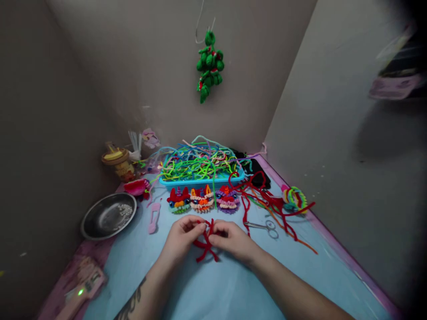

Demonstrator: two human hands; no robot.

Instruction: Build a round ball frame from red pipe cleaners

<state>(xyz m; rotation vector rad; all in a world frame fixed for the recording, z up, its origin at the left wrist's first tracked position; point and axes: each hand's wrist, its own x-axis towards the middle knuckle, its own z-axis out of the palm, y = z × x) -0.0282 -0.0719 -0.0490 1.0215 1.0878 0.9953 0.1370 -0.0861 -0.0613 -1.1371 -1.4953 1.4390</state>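
Left hand [183, 235]: grip closed in a fingertip pinch on the red pipe cleaner piece [205, 250]. Right hand [231, 238]: grip pinched shut on the same piece from the other side. The piece sat low over the tabletop [213, 289], between both hands, with its loose ends splayed toward the person.

Judged step: twisting strands at their crossing. A further turn would call for one pinch holding firm while the other rotates.

Scissors [263, 226] lay near the right hand. Three finished faces [202, 200] stood beyond, before the blue basket [200, 181].

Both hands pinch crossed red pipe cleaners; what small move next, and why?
Probably a twist at the crossing: the left hand and right hand pinch the red pipe cleaners where they cross, and the ends below splay loose.
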